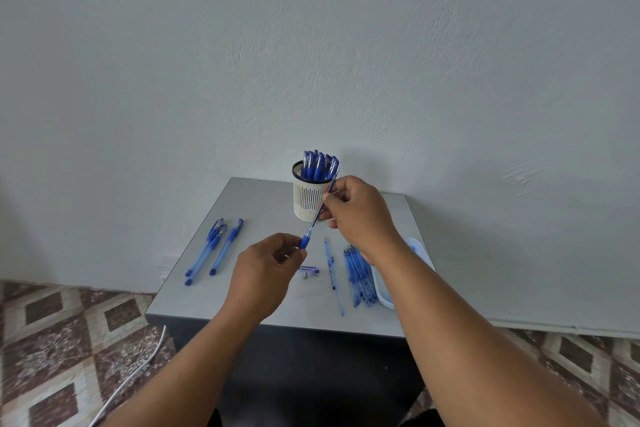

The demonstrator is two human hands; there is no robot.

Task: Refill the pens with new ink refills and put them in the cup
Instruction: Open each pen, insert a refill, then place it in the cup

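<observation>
above the grey bench (263,198), both hands pinch one pen (317,218), pointing toward one o'clock; keep it straight while twisting.

Wall (311,45): pale grey, rough plaster, filling the upper frame. Table (256,204): grey top, dark front, sitting at centre against the wall. Floor (69,340): brown and cream diamond tiles, showing at lower left and lower right. Cable (138,367): white, trailing across the lower-left tiles.
</observation>
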